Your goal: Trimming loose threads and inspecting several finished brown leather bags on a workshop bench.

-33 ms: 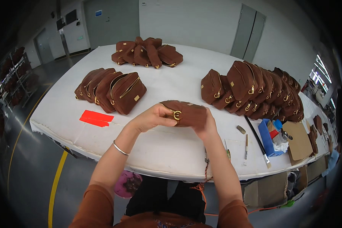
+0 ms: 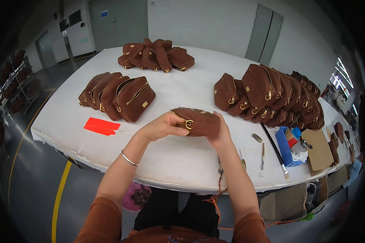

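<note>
Brown pouch held in both hands above a white-covered bench

At the centre of the frame, your left hand (image 2: 163, 126) and right hand (image 2: 220, 135) support a brown pouch (image 2: 205, 124) over the near part of the bench (image 2: 178, 162). The left grip is closed on the pouch's left end, thumb in front, beside a gold-coloured ring (image 2: 189, 124) and the curved zip teeth; the right grip grasps the opposite end, with its hidden fingers not clear to see. A silver bangle (image 2: 129, 158) circles your left wrist.

Similar pouches stand in three groups: a leaning row (image 2: 136, 99) left of centre, a pile (image 2: 178, 59) at the upper centre, and a larger stack (image 2: 257, 85) at the upper right. Red strips (image 2: 101, 126) lie below the leaning row. Right of your right forearm are a small dark block (image 2: 257, 138), a slim brush (image 2: 263, 156) and a long black-handled brush (image 2: 275, 150), which lies just beside a blue tray (image 2: 286, 154) holding a blue-topped container (image 2: 297, 133) and white tissue (image 2: 299, 157). Brown cardboard (image 2: 319, 150) lies at the tray's right
</note>
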Demonstrator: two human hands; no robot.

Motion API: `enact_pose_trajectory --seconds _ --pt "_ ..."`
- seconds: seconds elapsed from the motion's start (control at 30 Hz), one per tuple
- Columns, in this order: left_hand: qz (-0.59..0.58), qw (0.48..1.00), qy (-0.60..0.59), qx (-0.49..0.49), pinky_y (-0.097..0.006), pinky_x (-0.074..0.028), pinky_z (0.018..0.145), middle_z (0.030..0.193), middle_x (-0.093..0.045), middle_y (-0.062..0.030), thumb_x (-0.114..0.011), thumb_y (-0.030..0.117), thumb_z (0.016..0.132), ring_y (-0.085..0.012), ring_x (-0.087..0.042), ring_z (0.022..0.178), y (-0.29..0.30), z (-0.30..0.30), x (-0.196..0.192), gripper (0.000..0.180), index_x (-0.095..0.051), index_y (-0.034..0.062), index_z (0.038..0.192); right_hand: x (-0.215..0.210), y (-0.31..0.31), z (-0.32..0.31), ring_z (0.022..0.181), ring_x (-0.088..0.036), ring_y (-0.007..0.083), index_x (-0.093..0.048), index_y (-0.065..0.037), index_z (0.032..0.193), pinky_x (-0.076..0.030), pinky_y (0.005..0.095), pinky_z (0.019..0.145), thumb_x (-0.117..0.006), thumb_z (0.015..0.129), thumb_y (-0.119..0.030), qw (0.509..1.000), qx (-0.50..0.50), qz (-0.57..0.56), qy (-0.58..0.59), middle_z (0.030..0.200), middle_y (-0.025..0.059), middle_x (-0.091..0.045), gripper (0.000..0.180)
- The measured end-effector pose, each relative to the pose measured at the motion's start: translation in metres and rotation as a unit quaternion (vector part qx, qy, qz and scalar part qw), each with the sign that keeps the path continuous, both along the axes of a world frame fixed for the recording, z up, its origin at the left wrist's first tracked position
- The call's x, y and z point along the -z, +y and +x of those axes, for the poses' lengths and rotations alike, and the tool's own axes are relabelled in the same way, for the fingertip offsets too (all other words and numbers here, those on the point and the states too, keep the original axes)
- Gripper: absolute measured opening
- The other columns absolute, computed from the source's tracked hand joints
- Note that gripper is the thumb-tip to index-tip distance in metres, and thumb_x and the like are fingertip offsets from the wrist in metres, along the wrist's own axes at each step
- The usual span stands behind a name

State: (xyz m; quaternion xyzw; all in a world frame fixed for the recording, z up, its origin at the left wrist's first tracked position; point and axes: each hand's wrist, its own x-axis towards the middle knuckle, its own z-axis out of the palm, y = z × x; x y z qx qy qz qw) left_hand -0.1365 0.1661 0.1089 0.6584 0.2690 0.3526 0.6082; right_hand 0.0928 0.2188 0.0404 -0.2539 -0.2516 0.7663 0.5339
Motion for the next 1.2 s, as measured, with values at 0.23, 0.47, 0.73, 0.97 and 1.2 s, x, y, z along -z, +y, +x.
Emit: enact_pose_trajectory --seconds 0.23,0.47,0.73,0.97,1.2 --pt "-0.055 0.996 -0.07 0.024 -0.03 -0.043 0.096 0.119 -0.065 -0.0028 -0.073 0.005 0.076 -0.0117 -0.059 0.108 0.026 -0.004 0.045 0.055 -0.055 0.0038 0.128 -0.003 0.002 0.001 0.11 -0.058 0.0221 -0.06 -0.008 0.116 -0.047 0.0383 0.095 -0.063 0.091 -0.033 0.998 0.019 -0.024 -0.051 0.116 0.006 -0.063 0.035" --pt "-0.048 0.997 -0.042 0.034 -0.033 -0.036 0.104 0.133 -0.056 -0.0046 -0.073 0.007 0.073 -0.0142 -0.049 0.124 0.016 0.001 0.057 0.073 -0.043 0.0055 0.14 -0.006 0.001 0.004 0.106 -0.06 0.0213 -0.061 -0.009 0.114 -0.051 0.038 0.091 -0.07 0.087 -0.026 0.998 -0.008 -0.05 -0.046 0.113 0.0062 -0.063 0.033" --pt "-0.191 0.97 -0.123 -0.092 -0.033 -0.04 0.101 0.128 -0.059 -0.0085 -0.055 0.042 0.095 -0.0172 -0.054 0.118 0.019 0.01 0.05 0.059 -0.048 -0.0025 0.133 -0.001 -0.006 -0.004 0.115 -0.055 0.0202 -0.041 -0.002 0.14 -0.049 0.0346 0.096 -0.065 0.086 -0.015 0.988 0.073 0.001 -0.14 0.129 0.0109 -0.053 0.06" --pt "-0.234 0.944 -0.172 -0.159 -0.031 -0.042 0.099 0.125 -0.061 -0.0089 -0.056 0.042 0.096 -0.0165 -0.057 0.115 0.028 0.005 0.063 0.054 -0.056 -0.0019 0.127 0.004 -0.012 -0.017 0.119 -0.053 0.0202 -0.035 0.002 0.143 -0.046 0.0328 0.099 -0.062 0.088 -0.008 0.977 0.123 0.062 -0.16 0.132 0.0112 -0.051 0.062" --pt "-0.226 0.95 -0.178 -0.121 -0.033 -0.047 0.095 0.122 -0.063 -0.0103 -0.056 0.029 0.097 -0.0175 -0.061 0.109 0.03 0.002 0.062 0.043 -0.055 -0.0016 0.126 0.002 -0.011 -0.015 0.122 -0.051 0.0206 -0.03 0.003 0.145 -0.047 0.0325 0.098 -0.062 0.088 -0.006 0.971 0.14 0.109 -0.16 0.142 0.014 -0.042 0.066"
